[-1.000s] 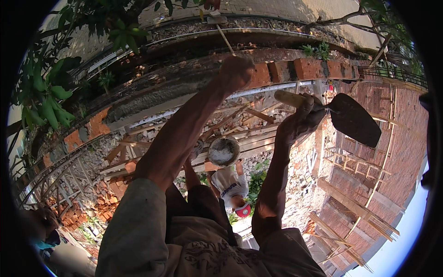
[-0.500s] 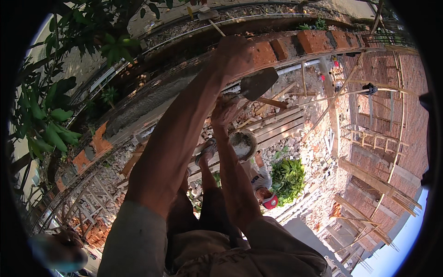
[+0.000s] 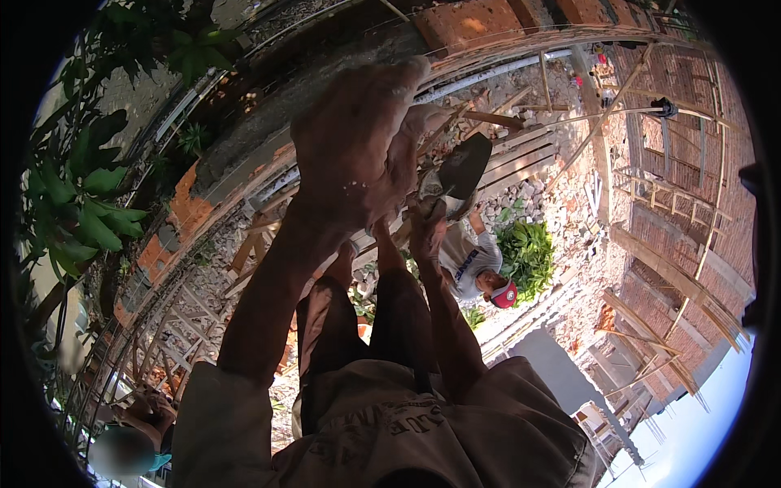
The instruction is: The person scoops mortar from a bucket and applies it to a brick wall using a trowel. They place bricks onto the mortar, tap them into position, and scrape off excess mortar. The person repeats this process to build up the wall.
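Observation:
Close to the camera, my left hand [image 3: 358, 134] has its fingers curled; whatever they hold, if anything, is hidden. My right hand [image 3: 427, 215] grips a trowel just below and right of it, the dark blade [image 3: 464, 163] angled up and rightward. Beyond both hands runs a brick wall top with orange bricks [image 3: 464, 24] and a long band of grey mortar [image 3: 236, 130]. A thin string runs along the brickwork. Behind the trowel, farther down, a round bucket is mostly hidden.
A co-worker in a red cap [image 3: 468, 264] is below. Another person [image 3: 142, 423] is at lower left. Timber planks [image 3: 521, 163] span rubble, and a long pole [image 3: 598, 122] crosses at right. Leafy branches [image 3: 98, 203] hang left. A brick building with scaffolding [image 3: 675, 211] rises right.
My right hand with the trowel has swung from the right toward the middle. My left hand has come lower and leftward, closer to the camera. The wall has shifted upward in the picture.

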Demonstrator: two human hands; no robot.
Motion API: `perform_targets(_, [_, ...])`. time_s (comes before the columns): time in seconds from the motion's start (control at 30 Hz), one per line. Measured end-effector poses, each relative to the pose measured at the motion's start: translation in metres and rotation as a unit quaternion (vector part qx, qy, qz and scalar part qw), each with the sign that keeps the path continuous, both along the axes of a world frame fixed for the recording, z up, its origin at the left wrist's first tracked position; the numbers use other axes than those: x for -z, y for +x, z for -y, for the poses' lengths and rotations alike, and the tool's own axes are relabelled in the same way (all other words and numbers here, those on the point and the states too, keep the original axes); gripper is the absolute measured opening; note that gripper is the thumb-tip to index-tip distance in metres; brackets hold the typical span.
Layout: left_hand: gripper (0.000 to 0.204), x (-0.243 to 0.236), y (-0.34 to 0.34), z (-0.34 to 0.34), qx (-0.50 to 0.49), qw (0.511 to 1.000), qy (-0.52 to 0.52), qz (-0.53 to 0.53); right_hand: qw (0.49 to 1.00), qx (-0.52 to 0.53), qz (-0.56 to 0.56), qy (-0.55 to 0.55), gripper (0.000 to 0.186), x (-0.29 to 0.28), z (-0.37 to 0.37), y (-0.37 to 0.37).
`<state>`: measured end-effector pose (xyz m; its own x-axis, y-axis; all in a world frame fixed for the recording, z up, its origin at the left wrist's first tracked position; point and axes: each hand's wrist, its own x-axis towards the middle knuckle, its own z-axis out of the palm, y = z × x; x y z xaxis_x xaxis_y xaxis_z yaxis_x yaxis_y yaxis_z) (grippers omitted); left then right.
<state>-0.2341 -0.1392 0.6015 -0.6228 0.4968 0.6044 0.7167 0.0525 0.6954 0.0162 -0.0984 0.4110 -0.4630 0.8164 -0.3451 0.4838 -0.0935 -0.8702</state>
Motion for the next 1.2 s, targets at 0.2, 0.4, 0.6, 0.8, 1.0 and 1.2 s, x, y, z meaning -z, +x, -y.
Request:
perform_targets(0.2, [0.025, 0.108, 0.147, 0.198, -0.032, 0.912, -0.316, 0.259, 0.924, -0.152, 0.231, 0.263, 0.025, 0.094, -0.067, 0.097])
perform_targets(0.4, [0.045, 0.22, 0.292, 0.399, -0.18, 0.567, -0.595, 0.541, 0.884, -0.216, 0.358, 0.211, 0.038, 0.101, -0.098, 0.087])
perform_targets(0.6, [0.048, 0.307, 0.406, 0.424, -0.462, 0.426, -0.309, 0.714, 0.74, -0.6, 0.274, 0.132, 0.02, 0.097, -0.094, 0.043])
perform_targets(0.8, [0.042, 0.402, 0.415, 0.369, -0.578, 0.272, 0.031, 0.769, 0.7, -0.57, 0.427, -0.062, 0.029, 0.117, -0.065, -0.005])
perform_targets(1.0, [0.069, 0.499, 0.465, 0.369, -0.648, 0.124, 0.289, 0.694, 0.466, -0.843, 0.231, 0.137, 0.039, 0.183, 0.004, -0.036])
perform_targets(1.2, [0.085, 0.566, 0.532, 0.385, -0.613, 0.233, 0.376, 0.655, 0.293, -0.933, 0.18, 0.102, 0.034, 0.315, 0.176, -0.055])
